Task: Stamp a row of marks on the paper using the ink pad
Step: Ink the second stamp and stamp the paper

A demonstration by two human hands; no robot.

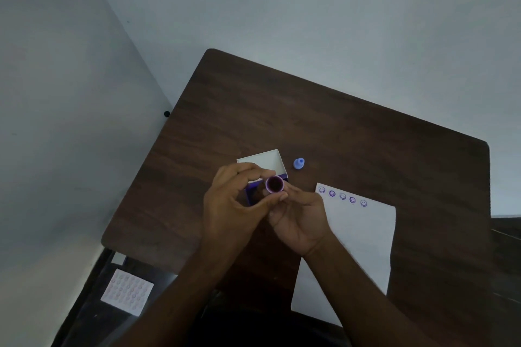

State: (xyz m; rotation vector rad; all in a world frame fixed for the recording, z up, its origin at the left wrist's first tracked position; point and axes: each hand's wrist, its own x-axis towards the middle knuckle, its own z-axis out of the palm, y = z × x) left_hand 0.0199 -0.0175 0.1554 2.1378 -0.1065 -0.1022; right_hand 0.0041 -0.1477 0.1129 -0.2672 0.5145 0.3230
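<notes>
My right hand [300,217] and left hand [234,200] pinched a small purple stamp [274,184] together, just above the table [366,135]. The paper [363,239] already carried five marks [342,196], so I judged recapping or re-inking came next. Beyond, my hands half hid the box [265,163], and I couldn't make out the ink pad.
</notes>
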